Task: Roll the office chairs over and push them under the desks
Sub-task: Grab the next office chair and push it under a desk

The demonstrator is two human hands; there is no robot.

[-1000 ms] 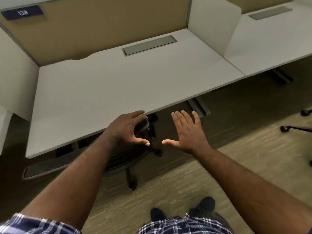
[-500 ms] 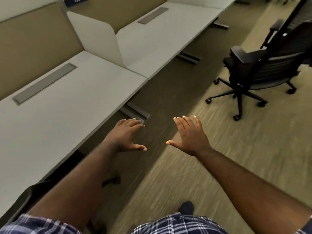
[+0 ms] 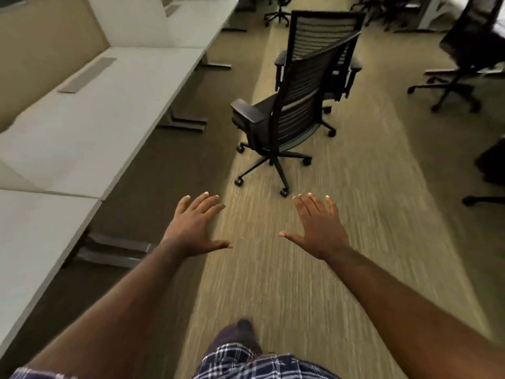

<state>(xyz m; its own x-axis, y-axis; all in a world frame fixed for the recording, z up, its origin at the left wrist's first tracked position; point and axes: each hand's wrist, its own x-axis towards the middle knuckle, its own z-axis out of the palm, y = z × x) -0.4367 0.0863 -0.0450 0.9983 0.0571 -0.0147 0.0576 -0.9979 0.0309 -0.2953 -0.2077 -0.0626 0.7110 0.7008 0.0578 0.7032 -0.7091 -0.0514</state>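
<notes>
A black mesh-back office chair (image 3: 297,102) stands in the aisle ahead, its back turned toward me and its seat facing the desks. A second black chair (image 3: 325,34) stands right behind it. White desks (image 3: 90,124) run along the left side. My left hand (image 3: 195,227) and my right hand (image 3: 318,228) are stretched out in front of me, palms down, fingers spread, holding nothing. Both hands are short of the near chair, apart from it.
More black chairs stand at the right (image 3: 464,56), at the far right edge (image 3: 492,165) and far up the aisle (image 3: 278,9). Grey desk feet (image 3: 185,123) reach out onto the dark carpet strip. White dividers (image 3: 131,20) separate the desks. My foot (image 3: 240,335) is on the lighter carpet.
My view has swung right, from the desk with a chair tucked under it to the aisle. The loose chair now lies straight ahead. Both hands stay open, now wider apart.
</notes>
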